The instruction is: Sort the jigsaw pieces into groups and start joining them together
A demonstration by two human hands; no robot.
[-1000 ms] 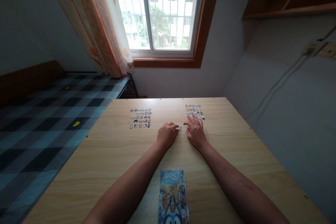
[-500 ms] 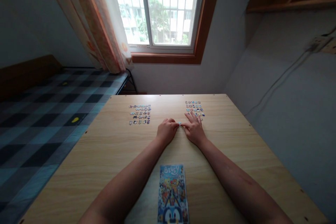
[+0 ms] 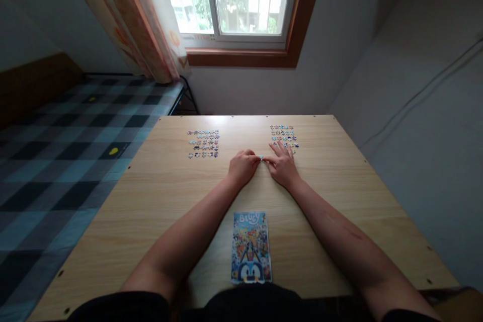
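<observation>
Between my two hands, at the middle of the table, is a small light-blue jigsaw puzzle piece (image 3: pixel 261 158). My left hand (image 3: pixel 243 165) is closed, its thumb and forefinger pinching the piece from the left. From the right, the thumb and forefinger of my right hand (image 3: pixel 283 165) meet the same piece, while its other fingers spread forward over the nearest pieces of the right group. Rows of loose jigsaw pieces (image 3: pixel 204 143) lie to the left. More rows of pieces (image 3: pixel 283 133) lie to the right, partly hidden under my right fingers.
A colourful picture sheet marked "Bluey" (image 3: pixel 251 249) lies on the wooden table (image 3: pixel 169 201) near my body. On the left stands a bed (image 3: pixel 86 146) with a checked cover. A curtained window (image 3: pixel 245 0) is beyond the table, and a cable (image 3: pixel 415 95) runs along the right wall.
My right hand has moved left, and its thumb and forefinger have come to the piece my left hand holds. The view has tilted down, showing the table's near edge.
</observation>
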